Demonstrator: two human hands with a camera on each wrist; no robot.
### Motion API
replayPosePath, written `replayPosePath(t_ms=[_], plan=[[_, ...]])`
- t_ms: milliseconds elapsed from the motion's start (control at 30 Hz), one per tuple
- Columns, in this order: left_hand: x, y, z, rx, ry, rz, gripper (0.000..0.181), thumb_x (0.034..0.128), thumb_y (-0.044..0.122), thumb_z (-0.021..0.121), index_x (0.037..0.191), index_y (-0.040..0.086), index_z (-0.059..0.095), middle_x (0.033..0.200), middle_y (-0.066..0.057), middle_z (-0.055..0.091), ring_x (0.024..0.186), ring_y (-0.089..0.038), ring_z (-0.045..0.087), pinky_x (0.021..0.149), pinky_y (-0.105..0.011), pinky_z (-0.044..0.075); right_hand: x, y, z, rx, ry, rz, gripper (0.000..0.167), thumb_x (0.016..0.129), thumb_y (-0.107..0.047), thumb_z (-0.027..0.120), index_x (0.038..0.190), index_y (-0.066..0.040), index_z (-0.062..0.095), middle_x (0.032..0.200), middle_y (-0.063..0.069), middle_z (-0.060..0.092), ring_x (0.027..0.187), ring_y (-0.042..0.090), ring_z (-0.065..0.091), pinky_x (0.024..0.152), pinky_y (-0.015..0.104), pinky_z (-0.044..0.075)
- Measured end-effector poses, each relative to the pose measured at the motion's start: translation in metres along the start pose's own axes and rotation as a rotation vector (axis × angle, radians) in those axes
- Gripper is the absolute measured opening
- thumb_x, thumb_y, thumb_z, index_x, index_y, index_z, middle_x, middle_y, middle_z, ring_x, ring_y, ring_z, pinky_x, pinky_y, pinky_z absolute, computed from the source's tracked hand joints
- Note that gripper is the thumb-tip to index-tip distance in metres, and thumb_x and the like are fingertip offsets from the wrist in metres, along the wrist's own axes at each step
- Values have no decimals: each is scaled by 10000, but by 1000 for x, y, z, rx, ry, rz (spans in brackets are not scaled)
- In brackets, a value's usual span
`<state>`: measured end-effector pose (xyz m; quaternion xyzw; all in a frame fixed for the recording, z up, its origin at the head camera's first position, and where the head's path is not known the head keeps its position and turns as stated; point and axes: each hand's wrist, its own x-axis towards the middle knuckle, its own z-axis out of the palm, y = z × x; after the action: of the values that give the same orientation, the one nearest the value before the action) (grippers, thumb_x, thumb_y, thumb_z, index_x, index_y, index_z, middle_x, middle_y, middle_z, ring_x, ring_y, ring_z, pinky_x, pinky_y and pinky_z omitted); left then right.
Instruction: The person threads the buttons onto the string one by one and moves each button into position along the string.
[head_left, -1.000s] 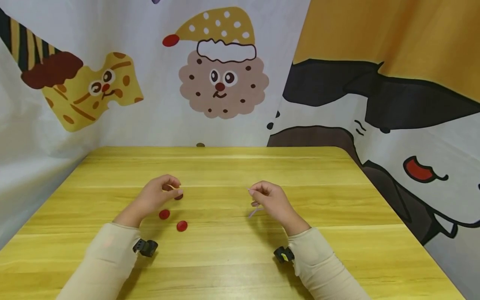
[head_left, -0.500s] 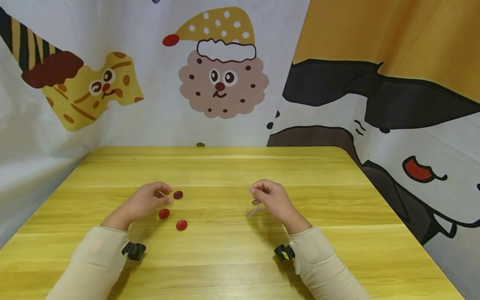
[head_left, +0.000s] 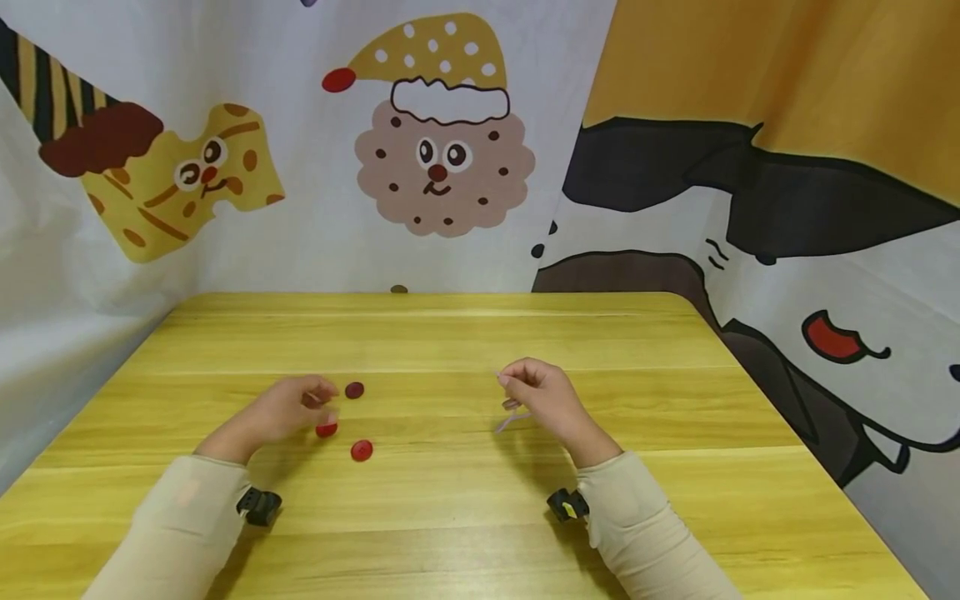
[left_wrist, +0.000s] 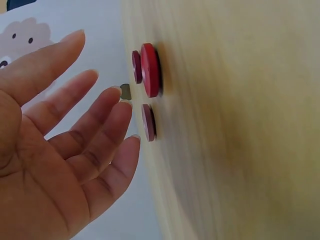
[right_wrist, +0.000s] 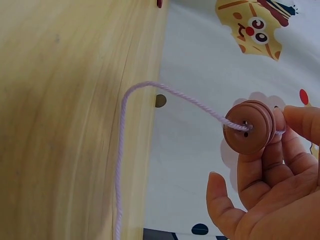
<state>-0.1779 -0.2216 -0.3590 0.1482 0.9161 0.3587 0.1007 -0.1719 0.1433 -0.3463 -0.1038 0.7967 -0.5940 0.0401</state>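
In the head view my left hand [head_left: 281, 410] hovers over the left part of the table, fingers relaxed and holding nothing. Its fingertips partly cover a red button [head_left: 326, 431]. A dark red button [head_left: 354, 390] lies just beyond them, and another red button [head_left: 362, 451] lies nearer me. The left wrist view shows a bright red button [left_wrist: 150, 70] apart from the spread fingers. My right hand [head_left: 542, 398] is raised and pinches a lilac string [right_wrist: 182, 94] between thumb and forefinger. Brown buttons [right_wrist: 245, 127], stacked face to face, are threaded on it; its tail hangs toward the table.
The wooden table [head_left: 465, 517] has a rounded far edge. A curtain printed with cartoon figures [head_left: 446, 167] hangs right behind it. A small black camera sits on each wrist, the left one [head_left: 258, 506] and the right one [head_left: 567, 505].
My left hand has drawn back left from the dark red button, then come down nearer the red button on the left. My right hand stays nearly still, pinching the string.
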Motion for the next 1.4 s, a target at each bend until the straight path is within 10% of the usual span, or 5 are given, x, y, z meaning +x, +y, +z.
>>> replayPosePath(t_ms=[1400], plan=[[5, -9, 8, 167, -82, 51, 291, 720, -48, 794, 906, 18, 581, 847, -70, 605, 794, -230, 548, 746, -422, 482, 1, 1, 5, 28, 3, -20, 128, 970, -86, 564, 1012, 5, 644, 867, 59, 616, 784, 202, 641, 824, 501, 525]])
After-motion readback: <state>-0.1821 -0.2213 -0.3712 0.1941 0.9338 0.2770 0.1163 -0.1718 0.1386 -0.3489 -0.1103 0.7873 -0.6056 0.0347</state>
